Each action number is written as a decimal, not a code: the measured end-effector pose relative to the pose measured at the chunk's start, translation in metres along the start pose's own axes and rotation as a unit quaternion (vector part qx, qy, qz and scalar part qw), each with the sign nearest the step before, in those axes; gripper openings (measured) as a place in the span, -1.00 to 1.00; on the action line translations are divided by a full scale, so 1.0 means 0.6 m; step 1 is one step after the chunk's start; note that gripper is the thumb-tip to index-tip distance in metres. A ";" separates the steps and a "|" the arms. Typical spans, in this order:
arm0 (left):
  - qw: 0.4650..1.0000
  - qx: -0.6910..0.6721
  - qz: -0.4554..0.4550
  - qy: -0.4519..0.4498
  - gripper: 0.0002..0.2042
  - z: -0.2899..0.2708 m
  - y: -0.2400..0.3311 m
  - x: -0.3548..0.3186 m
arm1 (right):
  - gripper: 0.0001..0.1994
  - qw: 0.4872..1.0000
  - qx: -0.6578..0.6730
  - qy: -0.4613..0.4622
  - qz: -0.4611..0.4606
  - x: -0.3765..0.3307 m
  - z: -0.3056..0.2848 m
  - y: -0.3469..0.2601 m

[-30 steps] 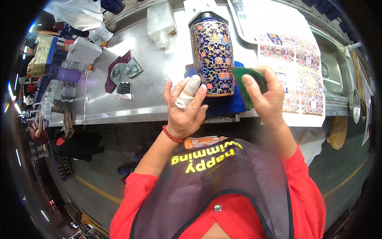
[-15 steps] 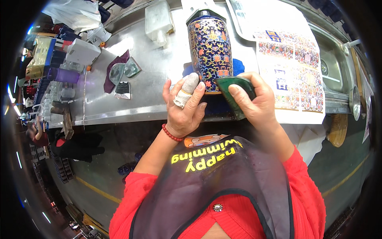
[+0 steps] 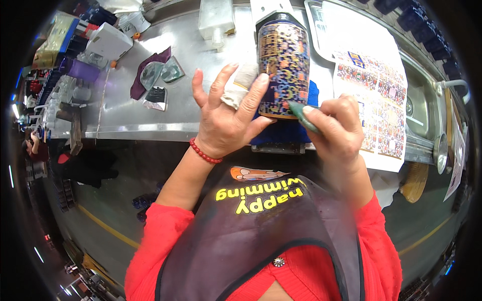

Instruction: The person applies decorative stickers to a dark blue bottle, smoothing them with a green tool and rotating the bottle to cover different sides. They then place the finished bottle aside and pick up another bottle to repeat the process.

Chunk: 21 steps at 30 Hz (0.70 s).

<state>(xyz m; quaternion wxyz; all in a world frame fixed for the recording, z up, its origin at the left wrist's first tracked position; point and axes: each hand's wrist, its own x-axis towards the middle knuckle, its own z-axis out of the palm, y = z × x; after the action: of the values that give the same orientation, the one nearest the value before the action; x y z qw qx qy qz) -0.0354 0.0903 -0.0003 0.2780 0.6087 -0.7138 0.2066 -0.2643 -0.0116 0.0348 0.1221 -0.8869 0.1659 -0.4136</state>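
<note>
A dark blue vase, covered in a colourful floral pattern with gold lines, lies on its side with its neck pointing away from me. Beneath its near end is a blue cloth. My left hand has its fingers spread at the vase's left side, the index fingertip and thumb touching it or very close. A pale fabric wrap covers its middle finger. Pinched in my right hand is a thin green scraper, its corner against the pattern near the vase's lower end.
Printed pattern sheets lie right of the vase, beside a metal sink. On the steel table at left are a purple cloth and several small pieces. A clear plastic container stands farther back.
The scraper has turned nearly edge-on, its corner now on the vase's pattern. My left hand's fingers have spread wider. The whole view has shifted, and the vase appears farther right.
</note>
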 end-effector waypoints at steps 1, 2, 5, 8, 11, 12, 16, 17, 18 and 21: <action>1.000 -0.004 0.009 0.003 -0.35 0.000 0.001 0.002 | -0.65 0.998 0.028 -0.023 -0.056 0.000 0.003 0.000; 1.000 -0.014 0.004 -0.002 -0.34 0.002 0.003 0.002 | -0.65 0.992 0.055 -0.063 -0.090 0.000 0.005 0.000; 0.995 -0.088 -0.050 0.003 -0.24 0.024 0.008 0.010 | -0.66 0.996 0.063 -0.045 -0.048 -0.001 0.008 -0.001; 0.994 -0.085 -0.062 -0.018 -0.19 0.027 0.002 0.013 | -0.66 0.997 0.019 -0.051 -0.053 0.002 0.007 -0.003; 0.999 -0.013 -0.032 -0.041 -0.20 0.015 0.000 0.010 | -0.65 0.982 0.130 -0.090 -0.103 0.005 0.004 -0.002; 0.999 -0.018 -0.027 -0.024 -0.21 0.015 0.001 0.011 | -0.64 0.988 0.110 -0.052 -0.090 0.006 0.004 -0.002; 0.996 -0.082 -0.045 -0.006 -0.16 0.027 0.005 0.009 | -0.60 0.991 0.059 -0.066 -0.096 0.001 0.008 -0.002; 0.992 -0.113 -0.056 -0.009 -0.14 0.034 0.005 0.009 | -0.60 0.986 0.115 -0.079 -0.092 -0.002 0.009 -0.003; 0.988 -0.140 -0.060 -0.013 -0.12 0.041 0.005 0.008 | -0.60 0.974 0.160 -0.119 -0.104 -0.004 0.006 -0.002; 0.953 -0.292 -0.071 -0.026 -0.11 0.048 -0.003 -0.002 | -0.66 0.991 0.126 -0.004 0.038 -0.011 0.005 0.004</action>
<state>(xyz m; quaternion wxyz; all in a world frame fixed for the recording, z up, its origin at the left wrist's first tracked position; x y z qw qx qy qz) -0.0377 0.0729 -0.0229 0.4394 0.5551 -0.7047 -0.0469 -0.2664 -0.0112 0.0275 0.2493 -0.8593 0.1450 -0.4225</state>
